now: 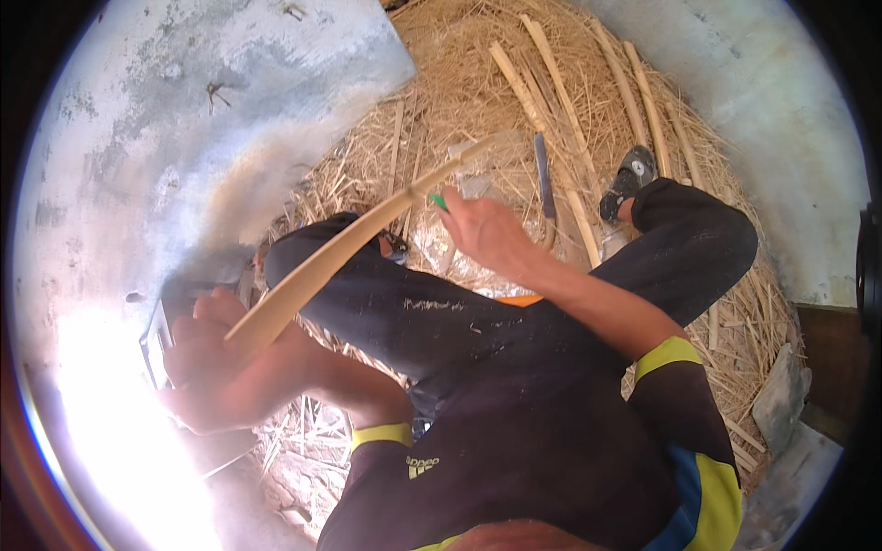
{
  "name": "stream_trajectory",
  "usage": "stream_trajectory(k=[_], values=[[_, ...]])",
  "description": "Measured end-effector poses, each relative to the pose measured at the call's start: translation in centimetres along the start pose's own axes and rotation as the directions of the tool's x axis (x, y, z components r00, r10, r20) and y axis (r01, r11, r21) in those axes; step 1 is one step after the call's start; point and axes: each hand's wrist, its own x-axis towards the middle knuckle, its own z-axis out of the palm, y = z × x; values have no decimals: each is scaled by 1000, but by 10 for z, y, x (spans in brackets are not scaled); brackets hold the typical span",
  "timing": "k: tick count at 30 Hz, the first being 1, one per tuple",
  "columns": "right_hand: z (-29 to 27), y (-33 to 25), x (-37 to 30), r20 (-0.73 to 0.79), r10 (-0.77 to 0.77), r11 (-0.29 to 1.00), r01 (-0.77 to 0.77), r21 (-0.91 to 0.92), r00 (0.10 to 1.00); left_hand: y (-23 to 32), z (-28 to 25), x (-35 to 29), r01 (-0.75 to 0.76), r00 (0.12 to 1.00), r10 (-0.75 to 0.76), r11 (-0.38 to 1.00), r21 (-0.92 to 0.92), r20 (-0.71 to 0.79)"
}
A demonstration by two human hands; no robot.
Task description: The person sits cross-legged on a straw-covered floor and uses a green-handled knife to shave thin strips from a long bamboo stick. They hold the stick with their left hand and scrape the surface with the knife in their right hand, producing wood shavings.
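Observation:
A long, pale split bamboo strip [340, 248] slants across in front of me, its near end broad and its far end blurred. My left hand [230, 372] is closed around the near end, at the left by the bright glare. Beside the strip's far half, my right hand [487, 234] is closed on a small tool with a green handle [438, 201]. The green part touches or nearly touches the strip close to a node; any blade on it is hidden. A dark-bladed knife [544, 174] lies on the shavings just beyond my right hand.
Straw-like bamboo shavings [450, 55] cover the ground. Several bamboo pieces [560, 83] lie at the far right. Pale walls [303, 83] rise on both sides. A stone slab [781, 399] leans at the right. My bent legs in dark trousers [698, 230] frame the work spot.

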Motion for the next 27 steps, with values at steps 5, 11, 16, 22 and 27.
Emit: stream_trajectory(k=[5,11,16,22,27], values=[[39,109,11,-151,217,934,-250,-254,964,-16,-18,0,-7,987,24,994,-106,157],[24,63,21,39,200,956,-186,-228,979,-3,-11,5,74,996,-68,992,-104,66],[62,192,-15,-37,502,807,-484,-338,864,5,-2,0,208,974,-188,964,-166,128],[14,107,15,-122,420,906,-422,6,899,3,-1,4,166,986,-161,981,-99,52],[9,49,11,51,227,974,-227,3,973,3,3,-1,57,998,-56,996,-66,10]])
